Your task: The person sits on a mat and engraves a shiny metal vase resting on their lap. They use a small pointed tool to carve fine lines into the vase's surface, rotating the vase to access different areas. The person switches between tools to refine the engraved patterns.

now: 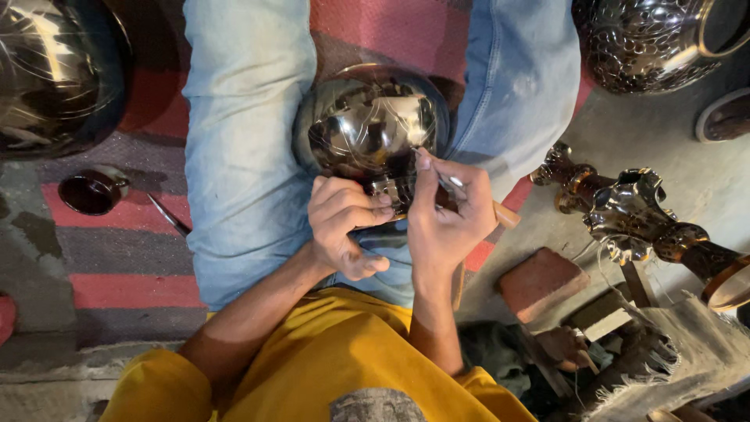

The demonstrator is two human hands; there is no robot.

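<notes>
A shiny round metal pot (pixel 367 125) rests between my knees, which are in light blue jeans. My left hand (pixel 344 227) grips the pot's near lower edge, fingers curled over it. My right hand (pixel 449 215) holds a thin engraving tool (pixel 476 199) with a pale wooden handle, its metal tip pressed against the pot's surface near my thumb. The two hands touch each other at the pot's rim.
A large dark metal vessel (pixel 55 74) stands at the far left, a small dark bowl (pixel 92 191) and a thin metal tool (pixel 168 215) lie on the striped rug. An embossed pot (pixel 648 39), an ornate brass stand (pixel 633 215), a brick (pixel 543 281) and frayed cloth (pixel 680 352) crowd the right.
</notes>
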